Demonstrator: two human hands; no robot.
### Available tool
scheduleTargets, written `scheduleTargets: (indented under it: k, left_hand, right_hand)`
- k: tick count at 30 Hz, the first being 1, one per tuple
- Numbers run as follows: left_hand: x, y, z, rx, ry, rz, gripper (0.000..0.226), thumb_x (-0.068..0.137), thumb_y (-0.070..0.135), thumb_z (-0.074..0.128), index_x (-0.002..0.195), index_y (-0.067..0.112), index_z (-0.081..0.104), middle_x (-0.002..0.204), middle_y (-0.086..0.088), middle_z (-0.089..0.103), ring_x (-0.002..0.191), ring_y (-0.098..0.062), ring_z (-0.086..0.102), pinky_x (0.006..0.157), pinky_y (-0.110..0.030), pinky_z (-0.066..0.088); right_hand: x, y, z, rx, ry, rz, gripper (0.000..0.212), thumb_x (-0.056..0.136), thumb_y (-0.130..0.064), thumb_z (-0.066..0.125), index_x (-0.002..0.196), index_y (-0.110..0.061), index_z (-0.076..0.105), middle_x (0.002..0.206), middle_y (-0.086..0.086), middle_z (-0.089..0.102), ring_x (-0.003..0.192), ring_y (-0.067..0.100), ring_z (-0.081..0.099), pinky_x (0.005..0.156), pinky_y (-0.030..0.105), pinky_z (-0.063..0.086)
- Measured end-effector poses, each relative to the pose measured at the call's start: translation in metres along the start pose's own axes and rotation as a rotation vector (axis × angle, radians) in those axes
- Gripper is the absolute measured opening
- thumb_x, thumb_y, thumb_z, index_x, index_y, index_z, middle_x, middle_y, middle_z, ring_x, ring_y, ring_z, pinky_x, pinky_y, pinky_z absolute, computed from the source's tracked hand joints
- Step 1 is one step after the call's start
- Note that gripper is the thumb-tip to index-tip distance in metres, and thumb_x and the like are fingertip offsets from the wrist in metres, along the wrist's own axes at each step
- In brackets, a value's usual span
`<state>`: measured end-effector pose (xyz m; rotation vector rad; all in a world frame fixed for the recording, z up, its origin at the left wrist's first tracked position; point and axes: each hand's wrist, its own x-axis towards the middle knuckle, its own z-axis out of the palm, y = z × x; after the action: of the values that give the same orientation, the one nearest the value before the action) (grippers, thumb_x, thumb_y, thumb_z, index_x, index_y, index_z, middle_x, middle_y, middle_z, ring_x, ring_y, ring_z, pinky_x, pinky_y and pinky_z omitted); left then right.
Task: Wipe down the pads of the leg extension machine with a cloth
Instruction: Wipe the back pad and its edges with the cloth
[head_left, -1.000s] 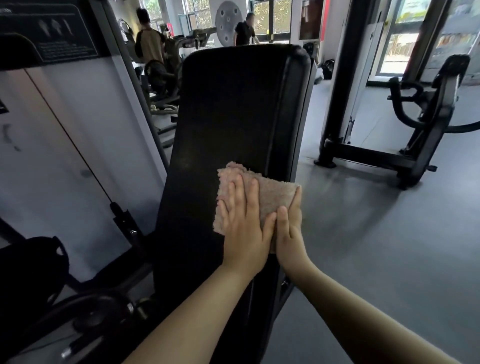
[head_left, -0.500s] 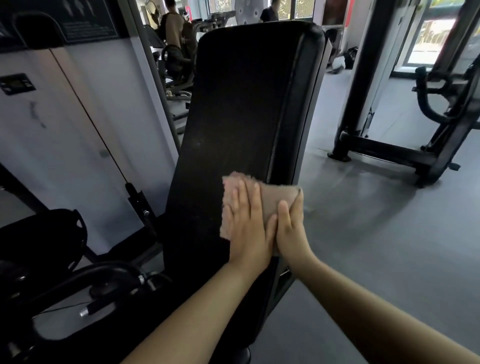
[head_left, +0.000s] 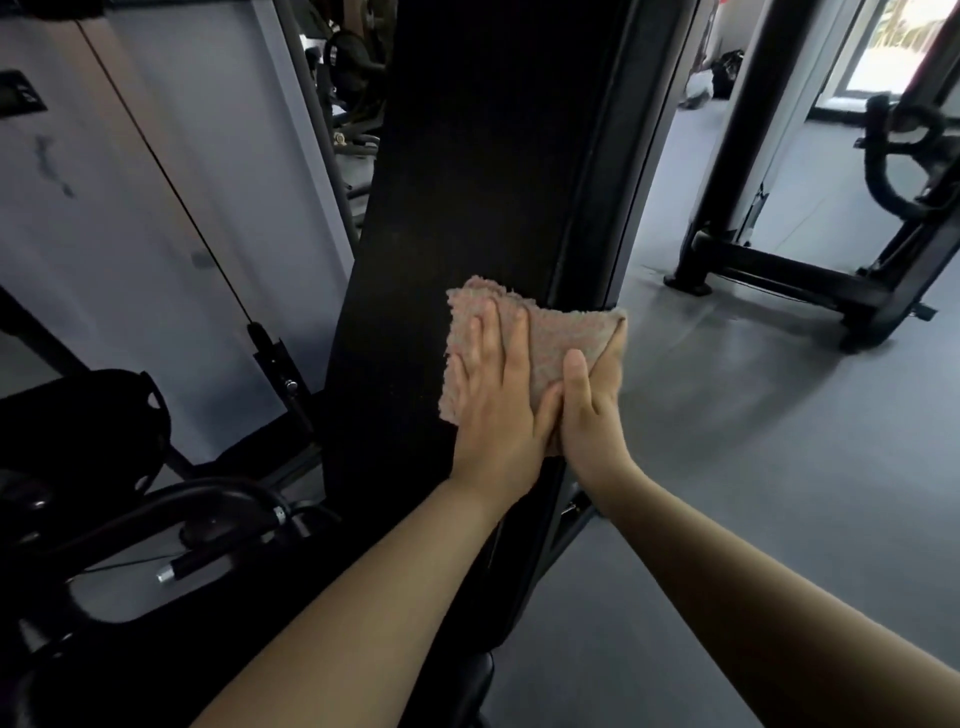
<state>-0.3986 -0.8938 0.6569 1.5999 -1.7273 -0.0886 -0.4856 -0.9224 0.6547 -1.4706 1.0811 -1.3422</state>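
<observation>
The tall black back pad (head_left: 493, 156) of the leg extension machine stands upright in the middle of the view. A folded pinkish-brown cloth (head_left: 561, 338) lies against its lower right part and wraps over the pad's right edge. My left hand (head_left: 498, 410) presses flat on the cloth's left half with straight fingers. My right hand (head_left: 592, 415) is beside it, thumb up on the cloth's front and straight fingers along the cloth on the pad's side edge. Both hands touch each other at the thumbs.
A white weight-stack shroud (head_left: 156, 182) with a black cable stands to the left. A black roller pad (head_left: 104, 426) and a curved black handle (head_left: 218, 499) sit at lower left. Another machine's black frame (head_left: 779, 270) stands on the grey floor (head_left: 779, 493) to the right.
Both hands have slid the cloth down the back pad. The view has moved closer, and the pad's top is now out of frame.
</observation>
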Motion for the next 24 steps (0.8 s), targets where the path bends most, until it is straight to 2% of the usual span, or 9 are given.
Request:
scheduleTargets:
  k: [5,8,11,14,17,19,21,22,24]
  left_hand:
    - [-0.044,-0.021,0.015,-0.012,-0.069,-0.038,0.064,0.088,0.061,0.006,0.135,0.039,-0.031,0.151,0.003,-0.022,0.14,-0.012,-0.023,0.115,-0.039,-0.011]
    - [-0.077,-0.041,0.026,0.092,-0.104,-0.035,0.064,0.089,0.062,-0.001,0.135,0.034,-0.036,0.151,-0.002,-0.022,0.14,-0.016,-0.019,0.113,-0.043,-0.005]
    - [-0.112,-0.064,0.038,0.178,-0.139,-0.042,0.067,0.093,0.058,-0.001,0.14,0.022,-0.031,0.151,-0.003,-0.03,0.141,-0.02,-0.016,0.113,-0.054,0.005]
    - [-0.133,-0.072,0.044,0.226,-0.128,-0.074,0.07,0.095,0.054,0.009,0.145,0.014,-0.021,0.153,-0.008,-0.025,0.143,-0.025,-0.012,0.114,-0.048,0.005]
    - [-0.14,-0.061,0.038,0.151,-0.136,-0.193,0.083,0.089,0.049,0.031,0.141,0.023,-0.029,0.154,-0.016,-0.016,0.143,-0.03,-0.007,0.117,-0.047,0.005]
    - [-0.134,-0.05,0.031,-0.013,-0.152,-0.265,0.083,0.088,0.047,0.035,0.139,0.033,-0.03,0.155,-0.019,-0.008,0.143,-0.031,-0.002,0.116,-0.05,0.015]
    - [-0.123,-0.041,0.027,-0.122,-0.1,-0.25,0.072,0.092,0.045,0.033,0.145,0.026,-0.013,0.155,-0.019,0.004,0.143,-0.033,0.006,0.112,-0.054,0.022]
    - [-0.115,-0.038,0.025,-0.11,-0.065,-0.216,0.069,0.093,0.043,0.032,0.146,0.021,-0.006,0.155,-0.02,0.007,0.143,-0.035,0.008,0.112,-0.055,0.021]
    - [-0.092,-0.03,0.02,-0.086,-0.087,-0.152,0.074,0.095,0.043,0.035,0.144,0.026,-0.018,0.155,-0.018,-0.008,0.143,-0.031,-0.007,0.115,-0.051,0.014]
  right_hand:
    - [-0.041,0.033,0.008,0.044,-0.021,0.071,0.061,0.083,-0.063,0.032,0.13,-0.062,-0.007,0.14,-0.037,0.009,0.14,-0.001,0.014,0.118,0.04,0.018]
    - [-0.071,0.05,0.011,0.051,-0.062,0.152,0.072,0.078,-0.068,0.033,0.133,-0.054,-0.011,0.144,-0.027,0.012,0.139,0.002,0.02,0.115,0.032,0.025]
    - [-0.101,0.065,0.014,-0.002,-0.126,0.248,0.08,0.076,-0.069,0.033,0.133,-0.048,-0.019,0.149,-0.02,0.003,0.138,0.0,0.014,0.107,0.014,0.025]
    - [-0.119,0.075,0.019,-0.076,-0.137,0.35,0.077,0.082,-0.07,0.033,0.13,-0.048,-0.022,0.135,-0.025,0.013,0.126,0.001,0.02,0.108,0.027,0.025]
    - [-0.119,0.071,0.023,-0.036,-0.092,0.378,0.092,0.07,-0.07,0.035,0.137,-0.042,-0.022,0.123,-0.037,0.02,0.123,0.005,0.028,0.108,0.037,0.031]
    - [-0.114,0.064,0.026,0.03,-0.066,0.446,0.102,0.067,-0.072,0.035,0.145,-0.034,-0.018,0.143,-0.016,0.027,0.133,0.016,0.031,0.111,0.043,0.03]
    - [-0.107,0.056,0.028,0.04,-0.028,0.507,0.109,0.059,-0.084,0.036,0.144,-0.04,-0.017,0.148,0.004,0.029,0.138,0.027,0.03,0.111,0.05,0.029]
    - [-0.103,0.052,0.029,0.043,-0.005,0.492,0.111,0.057,-0.088,0.037,0.143,-0.043,-0.017,0.148,0.007,0.028,0.139,0.03,0.029,0.111,0.052,0.029]
    - [-0.092,0.044,0.028,0.034,0.026,0.422,0.105,0.059,-0.089,0.035,0.142,-0.046,-0.014,0.156,0.006,0.017,0.143,0.026,0.021,0.113,0.052,0.025]
